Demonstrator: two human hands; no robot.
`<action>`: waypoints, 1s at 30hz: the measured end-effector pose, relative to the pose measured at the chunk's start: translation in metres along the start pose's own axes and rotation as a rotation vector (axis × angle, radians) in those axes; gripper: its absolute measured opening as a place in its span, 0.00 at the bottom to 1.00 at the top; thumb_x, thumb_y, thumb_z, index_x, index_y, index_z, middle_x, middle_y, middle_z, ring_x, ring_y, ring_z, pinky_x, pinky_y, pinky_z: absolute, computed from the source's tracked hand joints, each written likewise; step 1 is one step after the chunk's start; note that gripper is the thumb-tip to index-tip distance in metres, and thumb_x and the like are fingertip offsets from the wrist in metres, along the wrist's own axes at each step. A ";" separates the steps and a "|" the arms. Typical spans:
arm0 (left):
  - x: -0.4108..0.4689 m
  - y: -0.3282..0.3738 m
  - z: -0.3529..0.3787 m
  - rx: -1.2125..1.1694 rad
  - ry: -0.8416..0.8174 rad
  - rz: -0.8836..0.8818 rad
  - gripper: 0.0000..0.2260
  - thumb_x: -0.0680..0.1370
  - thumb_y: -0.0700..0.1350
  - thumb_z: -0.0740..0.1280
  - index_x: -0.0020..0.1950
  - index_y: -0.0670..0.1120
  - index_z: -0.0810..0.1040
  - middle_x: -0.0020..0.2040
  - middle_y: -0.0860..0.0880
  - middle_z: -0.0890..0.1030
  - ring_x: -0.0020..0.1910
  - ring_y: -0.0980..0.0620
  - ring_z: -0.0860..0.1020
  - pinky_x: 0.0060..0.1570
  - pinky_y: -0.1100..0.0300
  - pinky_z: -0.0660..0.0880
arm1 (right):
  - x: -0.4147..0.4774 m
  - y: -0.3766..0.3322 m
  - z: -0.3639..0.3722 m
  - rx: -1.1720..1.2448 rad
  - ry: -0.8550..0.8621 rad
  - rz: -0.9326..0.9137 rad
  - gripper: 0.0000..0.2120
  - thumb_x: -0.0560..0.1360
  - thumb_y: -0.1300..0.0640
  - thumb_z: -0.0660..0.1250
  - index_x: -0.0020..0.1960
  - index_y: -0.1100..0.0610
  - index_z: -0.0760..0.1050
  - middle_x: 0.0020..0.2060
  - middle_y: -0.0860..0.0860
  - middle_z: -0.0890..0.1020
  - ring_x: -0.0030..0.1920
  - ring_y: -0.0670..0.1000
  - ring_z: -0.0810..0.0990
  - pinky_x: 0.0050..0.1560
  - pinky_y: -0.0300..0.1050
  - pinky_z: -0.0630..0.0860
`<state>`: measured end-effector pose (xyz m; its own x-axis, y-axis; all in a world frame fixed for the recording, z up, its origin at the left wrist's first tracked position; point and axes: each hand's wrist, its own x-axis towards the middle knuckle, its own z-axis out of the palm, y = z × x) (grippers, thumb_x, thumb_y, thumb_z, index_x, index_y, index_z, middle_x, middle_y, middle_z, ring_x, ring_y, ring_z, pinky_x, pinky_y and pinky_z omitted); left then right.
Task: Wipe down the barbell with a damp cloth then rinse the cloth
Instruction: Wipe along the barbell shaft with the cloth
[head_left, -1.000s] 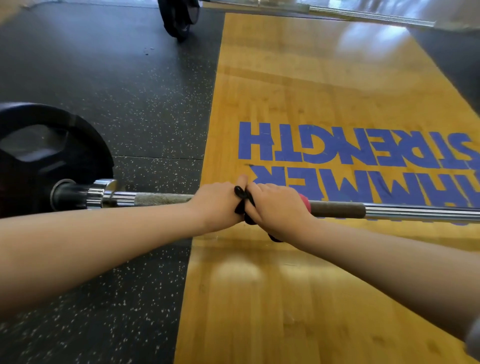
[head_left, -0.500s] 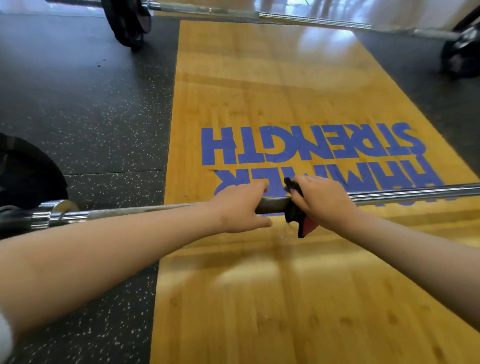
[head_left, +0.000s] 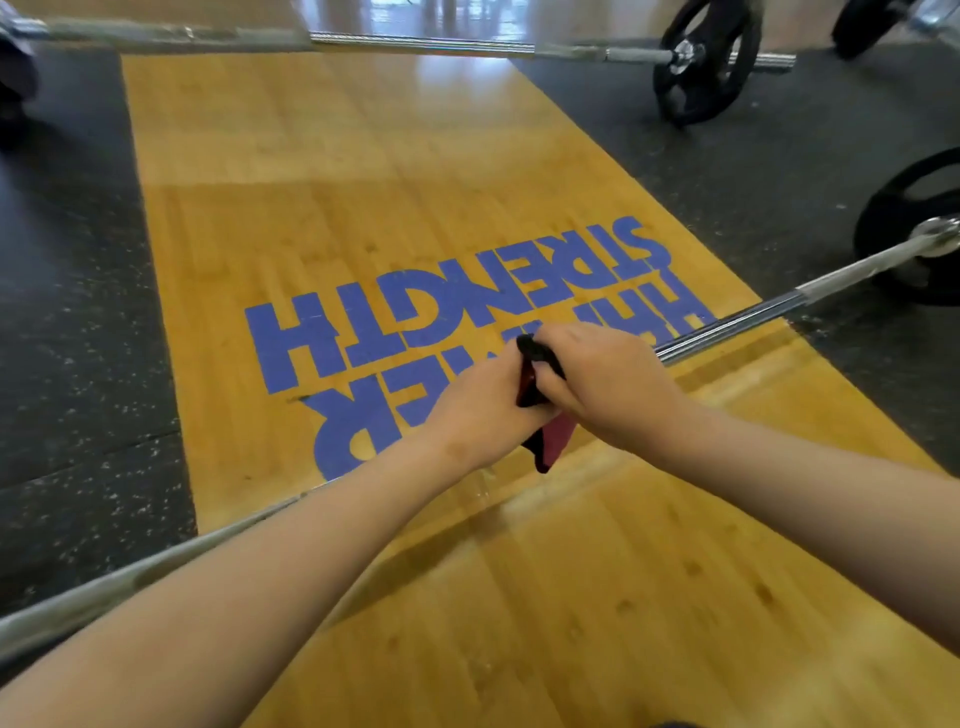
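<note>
Left hand (head_left: 483, 408) rejoined right hand (head_left: 610, 384) on barbell (head_left: 727, 323), cloth (head_left: 551, 444) between them.

A glossy wooden lifting platform (head_left: 363, 156) carries blue "HAMMER STRENGTH" lettering (head_left: 415, 322), which reads upside down from this angle. Black, white-flecked rubber flooring (head_left: 78, 312) borders the platform on both sides. A second bar (head_left: 415, 44) lies across the platform's far end, with a black weight plate (head_left: 706, 57) standing on the rubber at its right. Another dark plate (head_left: 862, 26) shows in the top right corner.
</note>
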<state>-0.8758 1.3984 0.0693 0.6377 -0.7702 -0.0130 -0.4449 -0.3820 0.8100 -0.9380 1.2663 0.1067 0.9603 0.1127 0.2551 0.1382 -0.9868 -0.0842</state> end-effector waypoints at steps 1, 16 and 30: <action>0.001 0.000 -0.003 -0.025 -0.001 0.003 0.07 0.76 0.49 0.66 0.51 0.47 0.74 0.42 0.50 0.79 0.41 0.50 0.78 0.38 0.53 0.75 | 0.002 -0.004 -0.005 -0.018 -0.021 0.003 0.18 0.77 0.48 0.51 0.44 0.59 0.75 0.34 0.51 0.78 0.33 0.54 0.75 0.28 0.45 0.68; 0.024 0.040 0.023 -0.328 0.042 -0.089 0.07 0.77 0.46 0.65 0.53 0.48 0.70 0.41 0.48 0.80 0.39 0.49 0.78 0.40 0.48 0.76 | 0.004 0.023 -0.037 -0.089 -0.151 0.144 0.08 0.80 0.53 0.58 0.42 0.54 0.64 0.32 0.47 0.69 0.33 0.51 0.68 0.27 0.43 0.60; 0.200 0.175 0.198 -0.553 -0.056 -0.356 0.10 0.75 0.42 0.71 0.52 0.38 0.77 0.48 0.41 0.83 0.50 0.44 0.82 0.55 0.46 0.75 | -0.113 0.303 -0.055 0.266 0.164 0.357 0.20 0.77 0.46 0.49 0.47 0.57 0.74 0.37 0.51 0.79 0.39 0.53 0.75 0.37 0.53 0.71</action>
<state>-0.9507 1.0763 0.0918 0.6458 -0.6765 -0.3538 0.1851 -0.3109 0.9323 -1.0183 0.9485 0.1053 0.9111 -0.2691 0.3121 -0.1159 -0.8941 -0.4325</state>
